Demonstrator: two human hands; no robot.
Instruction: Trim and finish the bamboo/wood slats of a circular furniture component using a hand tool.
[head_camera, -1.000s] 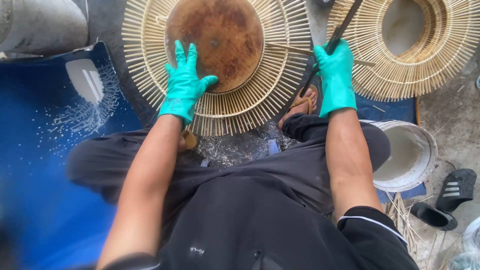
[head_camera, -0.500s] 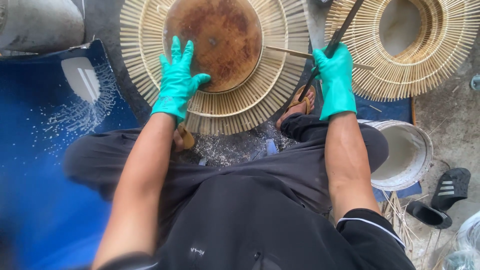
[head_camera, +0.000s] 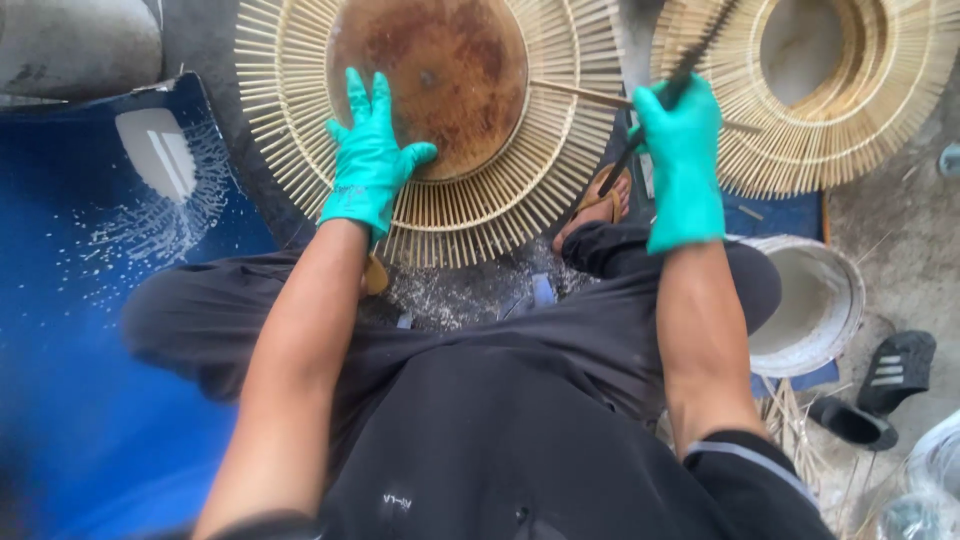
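The fingers of the left hand (head_camera: 372, 160) are spread wide and laid flat, partly on the brown disc (head_camera: 430, 85) and partly on the stick ring (head_camera: 560, 150) around it, in the upper middle of the frame. The fingers of the right hand (head_camera: 682, 150) are closed around a dark thin tool (head_camera: 665, 100), which is slanted from the upper right down to the lower left. Whether its lower tip touches the ring cannot be told. A single loose stick (head_camera: 580, 95) is lying across the ring, between the disc and the right hand.

The step in hand is judged to be work on the sticks at the right edge of the ring. To do it well, the disc should be kept pressed by the flat left palm, so that the ring is not turned or lifted. The tool should be guided low and along the sticks, not across them, because thin sticks can be broken easily.

A second ring (head_camera: 850, 120) is seen in the upper right, a white bucket (head_camera: 830, 320) at the right, and a blue sheet (head_camera: 90, 300) at the left.
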